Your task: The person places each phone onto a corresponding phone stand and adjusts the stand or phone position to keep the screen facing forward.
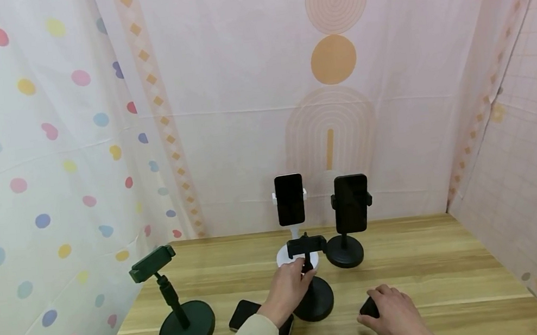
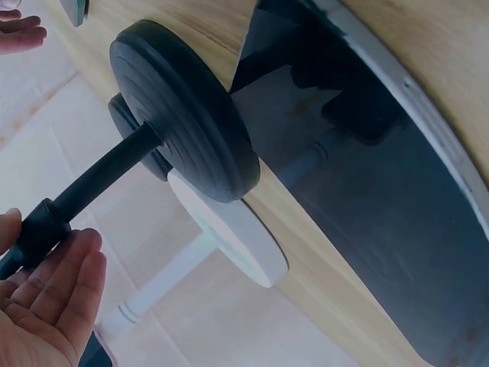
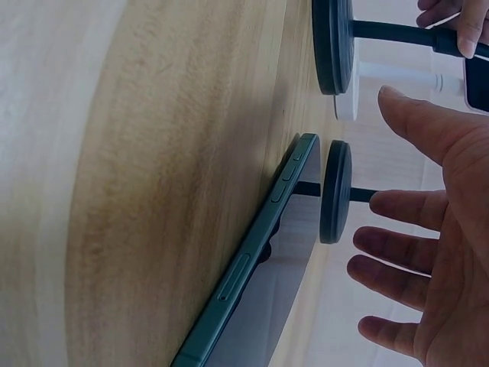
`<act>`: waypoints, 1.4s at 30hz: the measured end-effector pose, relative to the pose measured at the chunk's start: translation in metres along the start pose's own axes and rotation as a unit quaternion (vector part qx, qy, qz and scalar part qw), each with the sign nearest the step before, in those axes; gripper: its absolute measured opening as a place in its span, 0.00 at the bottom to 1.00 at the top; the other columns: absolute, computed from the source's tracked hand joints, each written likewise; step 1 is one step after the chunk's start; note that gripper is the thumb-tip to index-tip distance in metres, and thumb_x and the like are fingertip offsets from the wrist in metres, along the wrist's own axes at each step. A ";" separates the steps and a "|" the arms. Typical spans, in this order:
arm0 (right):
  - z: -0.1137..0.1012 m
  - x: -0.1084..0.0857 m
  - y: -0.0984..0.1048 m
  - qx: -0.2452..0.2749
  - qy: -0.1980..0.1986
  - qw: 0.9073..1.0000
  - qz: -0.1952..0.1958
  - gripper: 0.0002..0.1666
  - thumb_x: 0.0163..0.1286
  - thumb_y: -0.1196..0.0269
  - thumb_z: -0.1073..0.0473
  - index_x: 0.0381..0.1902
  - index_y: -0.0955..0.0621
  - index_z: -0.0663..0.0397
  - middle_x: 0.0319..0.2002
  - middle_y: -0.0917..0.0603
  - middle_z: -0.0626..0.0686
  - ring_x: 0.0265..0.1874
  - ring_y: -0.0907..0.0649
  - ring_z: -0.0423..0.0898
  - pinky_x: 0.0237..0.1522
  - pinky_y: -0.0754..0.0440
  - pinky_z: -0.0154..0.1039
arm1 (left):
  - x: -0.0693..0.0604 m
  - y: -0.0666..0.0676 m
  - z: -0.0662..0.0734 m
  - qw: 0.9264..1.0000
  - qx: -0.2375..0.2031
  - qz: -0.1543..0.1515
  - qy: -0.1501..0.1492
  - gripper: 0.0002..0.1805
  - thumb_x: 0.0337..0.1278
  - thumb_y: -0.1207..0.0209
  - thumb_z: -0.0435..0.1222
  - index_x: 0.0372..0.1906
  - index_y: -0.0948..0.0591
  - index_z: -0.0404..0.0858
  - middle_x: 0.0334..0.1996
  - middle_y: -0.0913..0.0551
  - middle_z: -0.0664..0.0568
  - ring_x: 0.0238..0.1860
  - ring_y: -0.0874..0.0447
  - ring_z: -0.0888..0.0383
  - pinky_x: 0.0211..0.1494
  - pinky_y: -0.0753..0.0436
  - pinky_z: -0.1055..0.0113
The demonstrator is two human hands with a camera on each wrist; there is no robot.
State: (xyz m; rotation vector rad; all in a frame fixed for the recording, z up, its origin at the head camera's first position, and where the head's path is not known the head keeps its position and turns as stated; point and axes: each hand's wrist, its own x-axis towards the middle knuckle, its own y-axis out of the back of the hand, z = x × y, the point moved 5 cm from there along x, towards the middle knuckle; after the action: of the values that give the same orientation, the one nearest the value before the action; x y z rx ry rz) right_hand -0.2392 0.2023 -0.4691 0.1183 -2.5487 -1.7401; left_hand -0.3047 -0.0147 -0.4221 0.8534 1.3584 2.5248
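In the head view my left hand [image 1: 286,291] grips the stem of a black phone stand [image 1: 318,300] whose empty clamp faces up. The left wrist view shows the thumb and fingers around the collar on that stem [image 2: 99,172]. My right hand [image 1: 397,315] is over a phone [image 1: 369,308] lying on the table. Seen in the right wrist view, its fingers are spread and stand apart from the phone's green edge [image 3: 252,256]. Another dark phone [image 1: 244,312] lies flat beneath my left forearm, partly hidden by it.
A dark green phone stand [image 1: 187,329] with an empty clamp is at the left. Behind the black stand, a white stand [image 1: 282,253] holds a phone [image 1: 290,199]. To its right, another black stand [image 1: 345,252] holds a phone [image 1: 351,202]. Curtains hang around the wooden table [image 1: 416,261].
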 end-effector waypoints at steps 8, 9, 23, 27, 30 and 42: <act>0.000 0.000 -0.001 0.000 -0.001 1.000 -0.002 0.39 0.57 0.28 0.38 0.54 0.19 0.64 0.51 0.20 0.63 0.50 0.22 0.63 0.53 0.29 0.65 | -0.003 0.009 -0.005 1.000 -0.012 0.000 0.019 0.22 0.66 0.38 0.46 0.53 0.18 0.31 0.41 0.13 0.42 0.37 0.13 0.52 0.39 0.16 0.61; 0.000 0.000 -0.001 0.000 0.000 1.000 -0.001 0.39 0.57 0.28 0.38 0.54 0.19 0.64 0.51 0.20 0.63 0.50 0.22 0.63 0.53 0.29 0.65 | -0.003 0.012 -0.004 1.000 -0.014 0.006 0.018 0.23 0.66 0.38 0.47 0.54 0.18 0.32 0.42 0.13 0.41 0.38 0.12 0.51 0.40 0.15 0.60; 0.003 0.001 -0.003 0.003 0.004 1.000 0.003 0.39 0.57 0.28 0.38 0.53 0.19 0.64 0.50 0.20 0.62 0.50 0.21 0.63 0.53 0.29 0.65 | 0.001 0.058 0.008 0.992 -0.057 0.106 -0.021 0.35 0.55 0.30 0.48 0.65 0.26 0.37 0.50 0.16 0.44 0.46 0.14 0.49 0.45 0.16 0.57; 0.003 0.000 -0.002 0.002 0.006 1.000 0.004 0.39 0.57 0.29 0.37 0.54 0.19 0.64 0.50 0.20 0.62 0.50 0.21 0.63 0.53 0.28 0.65 | 0.004 0.069 0.015 0.987 -0.051 0.133 -0.070 0.39 0.50 0.26 0.44 0.67 0.28 0.38 0.53 0.16 0.45 0.50 0.14 0.51 0.48 0.16 0.59; 0.004 0.000 -0.001 0.001 0.008 1.000 0.005 0.39 0.58 0.29 0.37 0.54 0.19 0.63 0.50 0.20 0.62 0.50 0.21 0.63 0.52 0.28 0.65 | 0.004 0.075 0.021 0.983 -0.037 0.147 -0.104 0.42 0.46 0.24 0.43 0.67 0.29 0.37 0.53 0.16 0.43 0.50 0.14 0.51 0.48 0.16 0.58; 0.004 -0.001 0.000 -0.003 0.013 1.000 0.008 0.38 0.58 0.29 0.37 0.54 0.19 0.63 0.50 0.20 0.62 0.51 0.21 0.63 0.52 0.28 0.64 | 0.012 0.094 0.044 0.960 0.052 0.122 -0.248 0.35 0.48 0.24 0.39 0.62 0.23 0.35 0.59 0.20 0.44 0.58 0.20 0.51 0.53 0.18 0.60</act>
State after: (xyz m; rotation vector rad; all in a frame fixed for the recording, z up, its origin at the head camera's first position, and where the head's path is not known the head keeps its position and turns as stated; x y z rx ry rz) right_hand -0.2390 0.2058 -0.4708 0.1205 -2.5187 -1.7296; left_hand -0.2780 -0.0331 -0.3227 1.6300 1.2806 2.1789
